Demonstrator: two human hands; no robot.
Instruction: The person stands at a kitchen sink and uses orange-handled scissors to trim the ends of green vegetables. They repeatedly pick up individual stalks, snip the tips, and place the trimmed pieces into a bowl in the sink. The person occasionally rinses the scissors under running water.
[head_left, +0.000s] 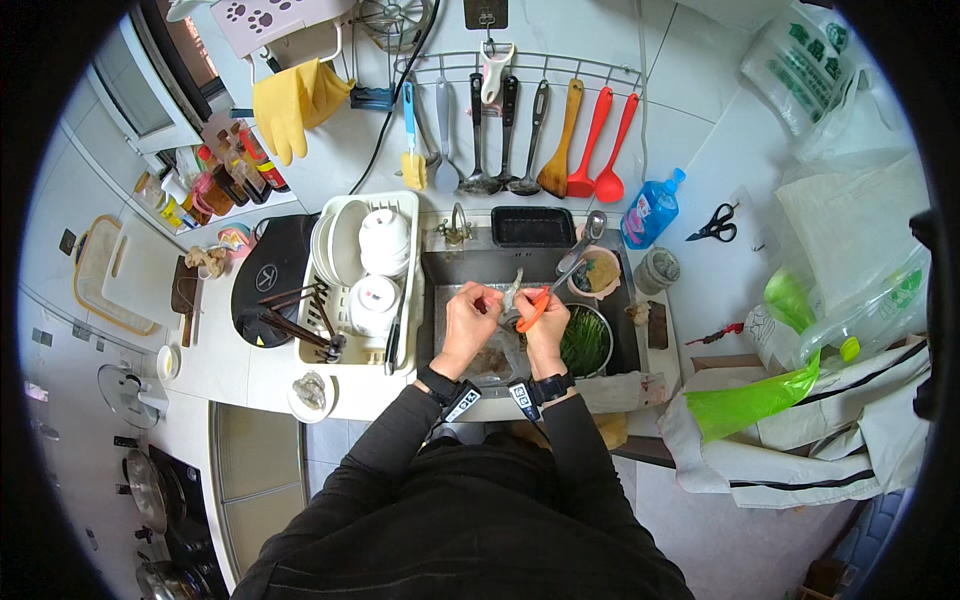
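Note:
Over the sink (450, 270), my left hand (471, 319) has its thumb and fingers pinched at one end of a greyish, translucent shrimp (513, 291). My right hand (547, 326) grips orange-handled scissors (534, 311), whose metal part points up and to the right. The two hands are close together, with the shrimp between them. Beneath them, a clear plastic bag (495, 356) with blurred contents lies in the sink. Right of my right hand stands a metal bowl of long green vegetables (589, 337). A white bowl (324, 411) at the counter's front edge holds peeled-looking shrimp (309, 390).
A cream dish rack (409, 214) with white bowls and plates borders the sink's left side. Behind are a faucet (454, 229) and a black tray (532, 226). A pink basket (596, 289), blue detergent bottle (651, 211) and jar (657, 270) stand right. Utensils hang from a wall rail (555, 60).

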